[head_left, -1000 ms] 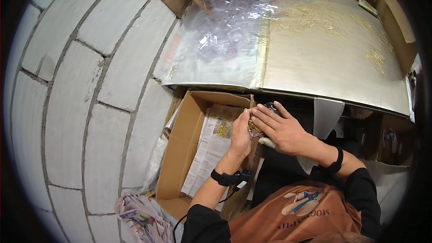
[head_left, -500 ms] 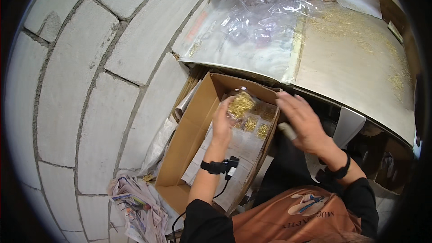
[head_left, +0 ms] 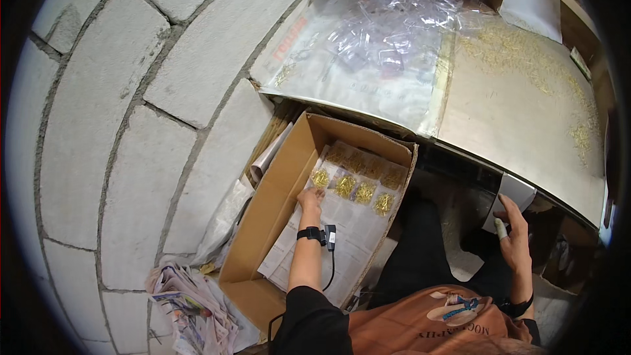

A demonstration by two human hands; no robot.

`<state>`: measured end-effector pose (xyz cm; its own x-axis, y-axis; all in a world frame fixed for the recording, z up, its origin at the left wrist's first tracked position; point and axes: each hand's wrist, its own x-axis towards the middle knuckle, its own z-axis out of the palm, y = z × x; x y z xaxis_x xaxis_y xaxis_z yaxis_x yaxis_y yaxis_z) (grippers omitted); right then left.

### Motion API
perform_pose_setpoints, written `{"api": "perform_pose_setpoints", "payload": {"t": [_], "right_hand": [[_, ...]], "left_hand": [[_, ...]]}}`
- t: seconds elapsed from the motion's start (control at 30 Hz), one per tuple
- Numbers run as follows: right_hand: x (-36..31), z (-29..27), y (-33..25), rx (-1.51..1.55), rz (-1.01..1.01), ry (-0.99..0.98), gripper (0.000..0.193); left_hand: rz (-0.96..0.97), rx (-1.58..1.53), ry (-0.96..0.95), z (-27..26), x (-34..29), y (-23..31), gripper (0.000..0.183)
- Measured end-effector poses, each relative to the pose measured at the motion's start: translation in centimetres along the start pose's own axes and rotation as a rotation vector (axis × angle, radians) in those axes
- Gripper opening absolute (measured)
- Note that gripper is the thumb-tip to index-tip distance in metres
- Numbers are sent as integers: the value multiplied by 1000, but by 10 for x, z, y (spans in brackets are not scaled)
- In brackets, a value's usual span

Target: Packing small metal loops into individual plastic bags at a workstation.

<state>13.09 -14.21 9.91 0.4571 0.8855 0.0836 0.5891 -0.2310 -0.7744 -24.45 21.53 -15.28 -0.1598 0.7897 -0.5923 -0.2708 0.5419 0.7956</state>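
The left hand (head_left: 311,198) is at the near edge of the leftmost clear plastic packet (head_left: 320,178), which holds short gold-coloured pins; whether its fingers grip the packet or have let go cannot be told. The packet lies inside the cardboard box (head_left: 269,205), at the left end of the nearer of two rows. Its outline looks roughly square, so a long axis is hard to make out, and the pins inside point every which way. The row itself slants from upper left to lower right, across the box, whose long axis runs from lower left to upper right. Other pin-filled packets (head_left: 365,192) lie in these rows on printed paper sheets (head_left: 328,217); their small print cannot be read.

The right hand (head_left: 514,230) is released, fingers loosely extended, well apart from the box, with a pale covering (head_left: 501,227) on one digit.

Beyond the box, the desk (head_left: 486,125) carries a heap of clear plastic cases (head_left: 388,33) and scattered gold-coloured pins (head_left: 519,52). Red printing (head_left: 289,46) runs along the desk's left edge, and dark lettering (head_left: 453,330) crosses the orange garment (head_left: 407,319) below a printed motif.
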Motion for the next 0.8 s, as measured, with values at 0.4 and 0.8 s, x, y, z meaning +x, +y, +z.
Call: {"api": "perform_pose_setpoints", "payload": {"t": [0.4,0.8], "right_hand": [[22,-27,10,-317,-249,-100,41],[302,-148,120,-840,250,143,53]], "left_hand": [[487,752,-13,-1,0,19,18],[1163,764,-755,344,-204,121,17]]}}
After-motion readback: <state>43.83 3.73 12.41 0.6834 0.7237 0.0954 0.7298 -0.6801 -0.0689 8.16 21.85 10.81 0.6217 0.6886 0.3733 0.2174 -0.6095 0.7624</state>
